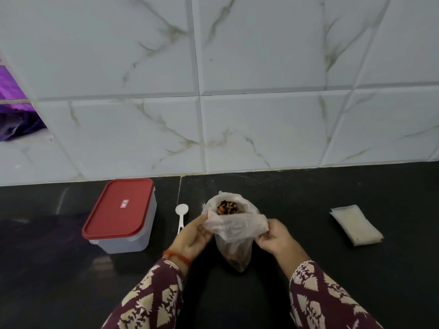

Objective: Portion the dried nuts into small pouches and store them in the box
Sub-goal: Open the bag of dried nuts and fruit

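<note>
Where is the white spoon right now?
In the head view, the white spoon lies on the black counter, between the red-lidded box and the nut bag.

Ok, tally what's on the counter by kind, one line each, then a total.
Lidded box: 1
White spoon: 1
Open bag of nuts, held by left hand and right hand: 1
Stack of small pouches: 1 (pouches inside cannot be counted)
Total: 4

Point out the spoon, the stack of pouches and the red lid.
spoon [182,209]: head view, on its white bowl.
stack of pouches [356,224]: head view, middle of the top pouch.
red lid [120,208]: head view, middle of the lid, closed on the box.
</note>
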`<state>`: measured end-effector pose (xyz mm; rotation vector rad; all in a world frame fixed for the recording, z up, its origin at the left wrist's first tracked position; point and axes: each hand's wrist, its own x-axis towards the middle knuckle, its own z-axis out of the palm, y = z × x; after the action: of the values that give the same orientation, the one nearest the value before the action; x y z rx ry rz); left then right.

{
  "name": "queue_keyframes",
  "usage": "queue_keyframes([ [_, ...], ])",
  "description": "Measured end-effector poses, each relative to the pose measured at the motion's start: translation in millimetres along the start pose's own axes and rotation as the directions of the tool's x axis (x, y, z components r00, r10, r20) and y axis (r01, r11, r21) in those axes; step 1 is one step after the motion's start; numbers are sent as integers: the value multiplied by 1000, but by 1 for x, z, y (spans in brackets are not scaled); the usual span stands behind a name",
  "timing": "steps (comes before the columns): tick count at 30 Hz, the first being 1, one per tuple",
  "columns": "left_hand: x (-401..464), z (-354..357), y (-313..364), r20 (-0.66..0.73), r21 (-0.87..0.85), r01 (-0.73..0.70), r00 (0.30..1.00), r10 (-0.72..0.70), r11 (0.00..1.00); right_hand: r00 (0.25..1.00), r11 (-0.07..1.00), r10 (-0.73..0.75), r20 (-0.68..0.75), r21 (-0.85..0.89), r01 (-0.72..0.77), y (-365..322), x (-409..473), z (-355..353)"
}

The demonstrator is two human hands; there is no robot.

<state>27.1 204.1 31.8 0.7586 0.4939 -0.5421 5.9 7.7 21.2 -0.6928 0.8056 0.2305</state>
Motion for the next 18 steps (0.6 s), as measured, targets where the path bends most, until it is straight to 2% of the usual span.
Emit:
queue_keyframes([
  [1, -5, -1, -7, -33, 37, -13, 999, 14, 999, 1000, 996, 7, -8, -92, -7, 4, -2, -3],
  [3, -16, -4, -12, -155, 283, -56, 982, 104, 957, 997, 926, -35, -63, -379, 8, 4, -12, -3],
  [5, -29, -7, -9, -179, 595, -49, 965, 192, 802, 970, 716, -216, -112, -694, 79, -1, -23, -5],
  [6, -35, -7, -8, -157, 679, -28, 971, 182, 734, 956, 597, -284, -78, -794, 113, -4, -31, -5],
  [7, -40, -6, -7, -137, 705, 4, 982, 131, 709, 957, 513, -289, -25, -848, 133, -5, -39, -5],
  [8, -44, -4, -7, -123, 696, 37, 990, 68, 717, 968, 480, -249, 21, -865, 142, -5, -45, -3],
  [10, -47, 1, -9, -82, 639, 45, 997, 11, 768, 983, 514, -155, 98, -842, 165, -2, -52, 1],
  [11, -48, 3, -11, -65, 584, 16, 997, 28, 811, 982, 584, -138, 129, -790, 186, -1, -53, 2],
  [12, -47, 5, -13, -56, 497, -20, 997, 55, 867, 981, 694, -121, 153, -693, 194, 0, -53, 2],
  [14, -42, 5, -18, -36, 198, -48, 998, 57, 979, 982, 921, -55, 180, -370, 119, 5, -48, -3],
  [15, -40, 2, -21, -15, 32, -28, 999, 29, 999, 981, 979, -14, 192, -197, 52, 10, -46, -7],
  [16, -41, 0, -26, 10, -88, 4, 1000, -3, 996, 982, 997, 13, 189, -72, 0, 17, -44, -11],
  [18, -41, -6, -37, 21, -158, 41, 999, -38, 987, 986, 998, 50, 161, -41, -44, 30, -45, -17],
])
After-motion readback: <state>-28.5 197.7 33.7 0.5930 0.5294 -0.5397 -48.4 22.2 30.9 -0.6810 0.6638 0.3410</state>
